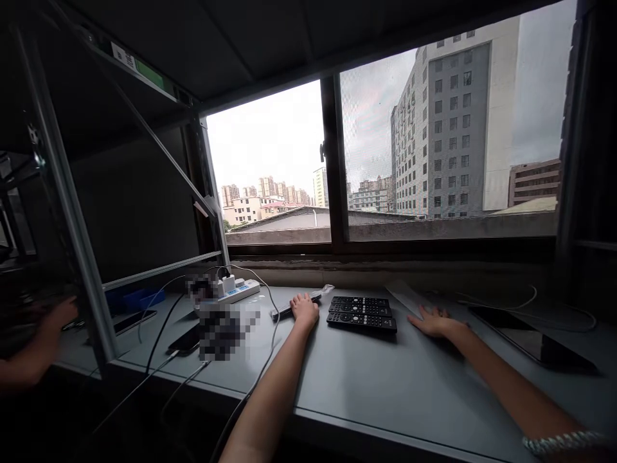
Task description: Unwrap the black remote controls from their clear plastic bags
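My left hand [304, 310] lies over a slim black remote control [284, 313], its fingers curled round the middle. Clear plastic wrapping [328, 290] sticks out past the remote's far end. To the right of that hand, several black remote controls [361, 314] lie side by side in a stack-like row, buttons facing up. My right hand [434, 321] rests low on the table with its fingers spread, touching a flat translucent plastic sleeve [405, 297]. Whatever is beneath its palm is hidden.
A dark tablet [535, 341] lies at the right, near a white cable [573, 315]. Left are a white power strip [238, 291], a phone [186, 339] and trailing cables. A metal shelf post [77, 212] separates off another person's arm [38, 347]. A window [332, 161] stands behind.
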Demonstrator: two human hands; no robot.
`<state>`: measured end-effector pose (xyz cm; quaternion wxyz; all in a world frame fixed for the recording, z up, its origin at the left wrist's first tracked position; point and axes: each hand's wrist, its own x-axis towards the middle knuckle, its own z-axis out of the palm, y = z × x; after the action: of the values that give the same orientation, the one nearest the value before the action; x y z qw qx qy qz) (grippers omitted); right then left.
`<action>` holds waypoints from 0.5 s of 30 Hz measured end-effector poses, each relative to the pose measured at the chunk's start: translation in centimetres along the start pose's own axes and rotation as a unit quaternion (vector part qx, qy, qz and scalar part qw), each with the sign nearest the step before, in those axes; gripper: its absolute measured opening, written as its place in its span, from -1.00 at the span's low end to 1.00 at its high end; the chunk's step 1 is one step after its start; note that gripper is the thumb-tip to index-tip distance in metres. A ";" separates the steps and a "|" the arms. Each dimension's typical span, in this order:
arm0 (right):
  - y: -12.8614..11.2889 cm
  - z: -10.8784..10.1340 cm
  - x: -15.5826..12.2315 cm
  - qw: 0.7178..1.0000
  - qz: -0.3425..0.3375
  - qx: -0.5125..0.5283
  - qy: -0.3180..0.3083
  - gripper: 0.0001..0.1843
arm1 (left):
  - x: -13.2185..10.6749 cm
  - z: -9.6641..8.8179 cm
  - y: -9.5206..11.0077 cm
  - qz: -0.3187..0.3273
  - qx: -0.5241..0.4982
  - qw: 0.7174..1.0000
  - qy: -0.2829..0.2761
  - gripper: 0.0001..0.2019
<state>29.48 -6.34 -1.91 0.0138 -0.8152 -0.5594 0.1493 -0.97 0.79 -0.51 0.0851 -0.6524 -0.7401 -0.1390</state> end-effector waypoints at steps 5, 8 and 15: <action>0.4 0.6 0.6 1.000 0.000 0.002 0.008 -0.15 | 0.0 0.1 0.2 -0.001 -0.001 1.000 -0.006 -0.62; 0.6 0.8 0.8 1.000 0.001 0.011 0.023 -0.16 | 0.0 0.1 0.3 -0.001 -0.004 1.000 -0.009 -0.62; 0.7 0.7 0.1 1.000 0.000 -0.023 0.018 -0.14 | -0.6 0.1 0.7 0.004 -0.035 0.999 -0.014 -0.63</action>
<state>29.96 -6.62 -2.74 0.0048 -0.8179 -0.5623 0.1218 -0.16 0.33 -0.68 0.0520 -0.6599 -0.7333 -0.1551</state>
